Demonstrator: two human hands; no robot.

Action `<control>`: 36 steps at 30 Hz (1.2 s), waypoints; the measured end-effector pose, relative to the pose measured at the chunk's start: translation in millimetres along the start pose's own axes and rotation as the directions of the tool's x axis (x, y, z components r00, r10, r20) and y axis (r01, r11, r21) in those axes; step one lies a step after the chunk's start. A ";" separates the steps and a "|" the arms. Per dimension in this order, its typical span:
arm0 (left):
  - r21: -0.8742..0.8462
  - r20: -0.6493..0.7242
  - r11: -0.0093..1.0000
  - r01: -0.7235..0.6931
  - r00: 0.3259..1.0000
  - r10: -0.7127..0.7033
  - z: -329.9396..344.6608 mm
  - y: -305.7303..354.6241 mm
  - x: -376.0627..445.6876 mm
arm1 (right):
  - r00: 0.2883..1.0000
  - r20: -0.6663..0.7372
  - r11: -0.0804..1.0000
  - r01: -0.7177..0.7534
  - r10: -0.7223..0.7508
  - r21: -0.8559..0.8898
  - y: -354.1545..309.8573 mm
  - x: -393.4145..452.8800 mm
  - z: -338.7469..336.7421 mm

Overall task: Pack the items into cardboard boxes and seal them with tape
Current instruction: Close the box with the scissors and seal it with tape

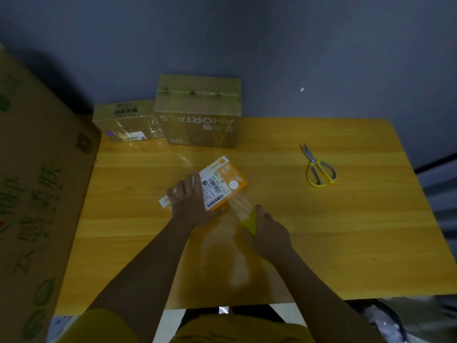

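The small orange box (pixel 222 184) lay mid-table (pixel 346 219). My left hand (pixel 190 201) pressed flat on it, fingers spread. My right hand (pixel 268 233) gripped the yellow tape dispenser (pixel 249 222), clear tape (pixel 241 205) stretched to the box. Scissors (pixel 317 167) lay well right; two taped boxes (pixel 197 112) stood behind.

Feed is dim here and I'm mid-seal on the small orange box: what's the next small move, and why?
Probably keep drawing the tape roll in the right hand toward you, then cut. The left hand pins the orange box, a clear tape strip runs off its edge uncut, and the scissors lie untouched on the table.
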State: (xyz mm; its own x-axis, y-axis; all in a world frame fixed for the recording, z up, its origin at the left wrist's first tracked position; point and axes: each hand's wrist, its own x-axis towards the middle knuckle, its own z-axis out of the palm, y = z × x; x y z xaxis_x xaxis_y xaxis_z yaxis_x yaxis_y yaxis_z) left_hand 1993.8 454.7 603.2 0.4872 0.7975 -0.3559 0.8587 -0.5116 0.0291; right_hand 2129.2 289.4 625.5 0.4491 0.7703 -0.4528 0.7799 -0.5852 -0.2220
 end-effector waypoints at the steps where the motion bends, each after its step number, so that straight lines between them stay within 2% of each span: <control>1: -0.005 -0.003 1.000 -0.002 1.000 0.002 -0.1 -0.4 0.2 | 1.000 -0.008 1.000 -0.006 0.006 -0.014 0.1 0.6 0.2; 3: -0.019 0.000 1.000 -0.005 1.000 0.005 -1.6 -0.1 0.4 | 0.998 -0.047 0.999 -0.032 0.032 0.003 2.6 0.0 -0.1; 6: -0.004 0.031 1.000 0.007 0.999 -0.007 -6.0 2.1 -1.4 | 0.990 -0.111 0.988 -0.069 0.085 0.140 4.2 -7.4 1.5; 10: 0.007 0.061 0.999 -0.040 0.997 0.040 -21.1 -1.7 -0.7 | 0.993 -0.089 0.982 -0.060 0.077 0.181 0.4 -7.0 -5.7; 12: -0.117 0.183 0.991 -0.068 0.979 0.089 -31.0 -13.3 4.2 | 0.993 -0.109 0.986 -0.028 0.047 0.161 -3.7 -1.1 -19.0; 15: -0.436 0.417 0.898 0.053 0.897 0.149 -36.2 -35.2 8.3 | 0.987 -0.161 0.996 0.027 -0.013 0.088 -17.3 10.3 -47.6; 19: -0.673 0.459 0.704 0.227 0.874 0.157 -39.2 -49.8 10.8 | 0.983 -0.166 0.997 0.071 -0.073 -0.019 -46.6 30.9 -79.3; 21: -0.708 0.414 0.675 0.205 0.896 0.163 -49.3 -55.4 12.9 | 0.986 -0.145 0.996 0.081 -0.086 -0.044 -62.7 41.0 -88.9; 22: -0.691 0.355 0.707 0.149 0.922 0.153 -53.3 -56.8 13.9 | 0.987 -0.134 0.994 0.082 -0.091 -0.069 -70.8 45.4 -92.4; 24: -0.532 0.175 0.847 0.016 0.980 0.092 -58.4 -53.4 11.8 | 0.984 -0.139 0.987 0.090 -0.109 -0.136 -85.2 54.1 -96.3; 26: -0.331 0.026 0.943 -0.007 1.000 0.017 -61.1 -41.6 3.0 | 0.976 -0.157 0.977 0.120 -0.148 -0.174 -95.7 59.5 -98.6; 28: -0.221 -0.053 0.975 -0.011 0.999 0.000 -59.8 -26.9 -5.8 | 0.965 -0.145 0.968 0.192 -0.216 -0.164 -94.4 60.0 -99.9; 30: -0.127 -0.083 0.991 -0.042 0.996 0.032 -55.1 -14.4 -11.0 | 0.948 -0.146 0.958 0.272 -0.283 -0.090 -79.2 53.0 -101.6; 32: -0.070 -0.086 0.997 -0.037 0.996 0.031 -46.8 -5.4 -13.9 | 0.923 -0.254 0.946 0.315 -0.288 0.074 -57.9 40.1 -98.0; 34: -0.081 -0.022 0.997 0.008 1.000 -0.010 -37.1 2.9 -18.9 | 0.898 -0.380 0.902 0.337 -0.221 0.271 -43.6 24.5 -89.3; 36: -0.053 0.046 0.998 0.038 0.998 -0.036 -25.5 5.2 -21.0 | 0.898 -0.414 0.834 0.342 -0.153 0.432 -42.3 17.5 -82.1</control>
State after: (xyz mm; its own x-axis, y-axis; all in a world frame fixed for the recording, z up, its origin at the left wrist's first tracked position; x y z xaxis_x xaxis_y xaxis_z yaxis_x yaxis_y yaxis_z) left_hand 1992.1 443.4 634.7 0.4483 0.7996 -0.3996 0.8839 -0.4632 0.0646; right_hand 2139.9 348.4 697.9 0.4638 0.8858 -0.0153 0.6158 -0.3347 -0.7133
